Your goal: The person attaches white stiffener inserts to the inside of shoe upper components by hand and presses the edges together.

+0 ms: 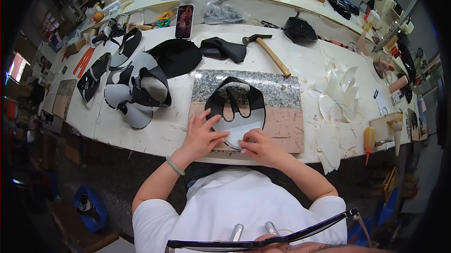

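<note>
A black and grey shoe upper (257,104) lies in front of me on a speckled stone slab (282,86) whose near part is a pinkish-brown surface. At the upper's near, rounded end is a smooth pale piece (238,133). My left hand (199,136) rests on the left side of the upper, fingers stretched and spread, thumb reaching toward the pale piece. With bent fingers and thumb pressed together, my right hand (260,147) pinches the near right edge of that pale piece.
Left of the slab sit several stacked shoe uppers (137,84) and black material (176,58). Beyond it lie a hammer (272,57) and a propped phone (184,21). Thin white scraps (338,93) spread to the right, near a yellow squeeze bottle (369,139) at the table edge.
</note>
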`<state>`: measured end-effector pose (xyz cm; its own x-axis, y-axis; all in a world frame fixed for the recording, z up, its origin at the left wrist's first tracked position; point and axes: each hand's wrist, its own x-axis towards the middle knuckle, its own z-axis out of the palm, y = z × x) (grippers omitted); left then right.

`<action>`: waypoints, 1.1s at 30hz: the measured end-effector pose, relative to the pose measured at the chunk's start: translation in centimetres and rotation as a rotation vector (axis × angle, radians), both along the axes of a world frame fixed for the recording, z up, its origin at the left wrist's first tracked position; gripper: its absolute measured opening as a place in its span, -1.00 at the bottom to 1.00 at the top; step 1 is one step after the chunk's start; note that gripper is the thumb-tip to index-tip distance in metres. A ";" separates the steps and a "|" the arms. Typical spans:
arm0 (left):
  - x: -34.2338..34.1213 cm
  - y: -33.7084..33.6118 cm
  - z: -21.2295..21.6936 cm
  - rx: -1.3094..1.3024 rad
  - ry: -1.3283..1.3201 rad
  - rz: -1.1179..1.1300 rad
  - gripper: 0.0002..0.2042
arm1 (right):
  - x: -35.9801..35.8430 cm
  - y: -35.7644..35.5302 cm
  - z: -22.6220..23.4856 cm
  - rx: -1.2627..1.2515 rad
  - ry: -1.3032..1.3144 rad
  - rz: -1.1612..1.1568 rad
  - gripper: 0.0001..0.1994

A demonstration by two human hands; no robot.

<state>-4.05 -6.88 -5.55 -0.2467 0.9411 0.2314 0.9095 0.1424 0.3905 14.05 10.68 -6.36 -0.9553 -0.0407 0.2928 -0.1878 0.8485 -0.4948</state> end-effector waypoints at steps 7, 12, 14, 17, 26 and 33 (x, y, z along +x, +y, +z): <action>-2.6 0.1 -0.4 0.107 -0.340 0.075 -0.86 | 0.4 1.6 0.4 -0.460 -0.084 -0.124 -0.85; -5.4 5.4 3.5 0.345 -0.618 0.298 -0.57 | 0.4 1.8 2.5 0.066 0.010 0.007 -0.86; -7.1 8.2 3.0 0.330 -0.624 0.182 -0.51 | 0.4 4.0 2.9 -0.334 -0.129 0.147 -0.90; -9.5 9.9 0.1 0.238 -0.435 -0.059 -0.43 | -0.6 7.8 4.9 -0.925 -0.187 -0.247 -0.88; -6.0 5.5 1.8 0.533 -1.281 0.530 -0.53 | -15.6 16.6 2.9 -0.171 0.048 -0.471 -0.79; -3.8 -0.3 1.2 0.537 -1.388 0.489 -0.49 | -27.3 16.1 -0.6 0.275 -0.073 -0.529 -0.54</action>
<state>-7.83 -7.23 -4.36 -0.7886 0.5942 -0.1581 -0.2813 -0.1201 0.9521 -13.20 26.75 -6.94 -0.8836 0.3810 0.2722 0.3213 0.9162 -0.2393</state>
